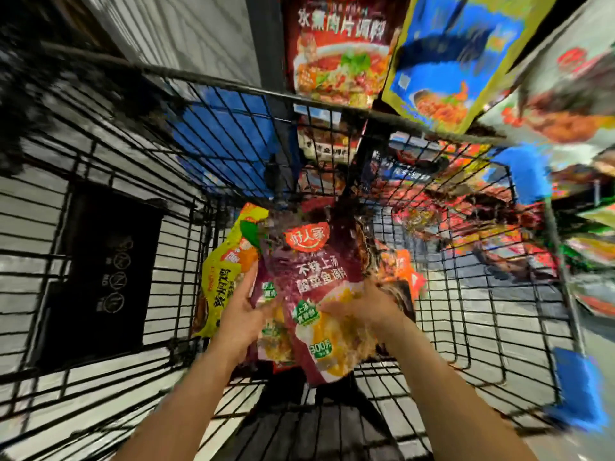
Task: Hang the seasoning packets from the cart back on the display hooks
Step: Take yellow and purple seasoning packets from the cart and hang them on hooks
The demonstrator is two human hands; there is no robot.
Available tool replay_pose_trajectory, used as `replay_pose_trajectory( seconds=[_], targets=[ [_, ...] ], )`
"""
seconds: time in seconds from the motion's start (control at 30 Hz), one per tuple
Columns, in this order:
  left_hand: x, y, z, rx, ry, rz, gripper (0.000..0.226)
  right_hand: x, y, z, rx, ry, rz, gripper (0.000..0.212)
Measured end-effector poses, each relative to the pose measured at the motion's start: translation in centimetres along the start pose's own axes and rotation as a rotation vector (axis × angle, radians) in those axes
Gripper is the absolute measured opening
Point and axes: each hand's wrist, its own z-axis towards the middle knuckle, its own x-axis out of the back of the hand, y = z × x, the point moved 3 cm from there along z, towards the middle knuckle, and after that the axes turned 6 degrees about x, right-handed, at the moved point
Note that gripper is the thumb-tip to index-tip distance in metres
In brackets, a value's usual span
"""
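Both hands in a grip on the same thing: left hand (241, 316) with thumb and fingers curled round the left edge of a dark purple plastic seasoning packet with a red badge on top (309, 294), right hand (361, 312) curled round its right edge. Held up above the floor of the black wire shopping cart (466, 327), near the middle, top end pointing away. Hard to tell just how the right fingers lie, with all the blur there, but seems a pinch on the packet's side.

Just to the left, touching the purple one: a yellow and green plastic packet with red letters (223, 277), standing on its edge in the cart. To the right, partly hidden behind: an orange and red packet (406, 277). More packets maybe under them, not clear.

Up past the cart's far rim, already hanging: a dark red packet with a bowl of soup on it (339, 54) and next to it a yellow packet with a big blue patch (456, 54). No hooks in plain sight from here.

Could go wrong from here:
- Slippery plastic, so a loose hold could mean a drop back into the cart.
- Lifting fast could drag the yellow and green packet along or knock it flat.
- Missing the little hole at the top could bend the packet or bump the hanging ones off.
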Motion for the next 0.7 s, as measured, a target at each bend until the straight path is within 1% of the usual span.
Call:
replay_pose_trajectory(
  seconds=[0.03,0.1,0.13,0.17,0.23,0.27,0.3,0.4,0.5,0.57,0.63,0.7],
  targets=[
    [0.4,0.4,-0.7,-0.018,-0.004,0.012,0.080,0.0,-0.4,-1.4,0.038,0.020,-0.003,0.103],
    [1.1,1.6,-2.3,-0.046,-0.030,0.024,0.079,0.4,-0.7,-3.6,0.105,0.130,0.019,0.105],
    [1.6,1.9,-3.1,-0.074,-0.045,0.018,0.080,0.7,-0.9,-4.9,0.150,0.199,0.033,0.103],
    [1.8,3.0,-4.4,-0.123,-0.064,0.010,0.081,1.1,-2.3,-7.4,0.216,0.253,0.054,0.096],
    [2.3,3.6,-5.6,-0.150,-0.062,-0.036,0.080,1.7,-4.4,-10.2,0.280,0.277,0.088,0.078],
    [2.5,4.2,-6.6,-0.178,-0.073,-0.069,0.079,2.2,-5.6,-12.4,0.297,0.307,0.124,0.074],
    [2.8,4.7,-7.6,-0.206,-0.076,-0.102,0.078,2.5,-6.6,-14.2,0.306,0.309,0.151,0.072],
    [3.3,6.1,-10.0,-0.251,-0.087,-0.175,0.075,3.4,-9.2,-18.9,0.417,0.317,0.200,0.062],
    [3.0,8.2,-12.2,-0.333,-0.157,-0.199,0.077,3.9,-11.0,-23.5,0.524,0.399,0.289,0.057],
    [2.6,9.9,-13.5,-0.389,-0.195,-0.233,0.078,4.3,-11.7,-25.4,0.596,0.457,0.310,0.060],
    [2.2,11.6,-14.5,-0.436,-0.218,-0.245,0.081,5.1,-12.5,-26.8,0.681,0.492,0.375,0.072],
    [1.8,13.8,-15.5,-0.491,-0.220,-0.264,0.081,5.9,-13.8,-28.2,0.764,0.533,0.378,0.079]
  ],
)
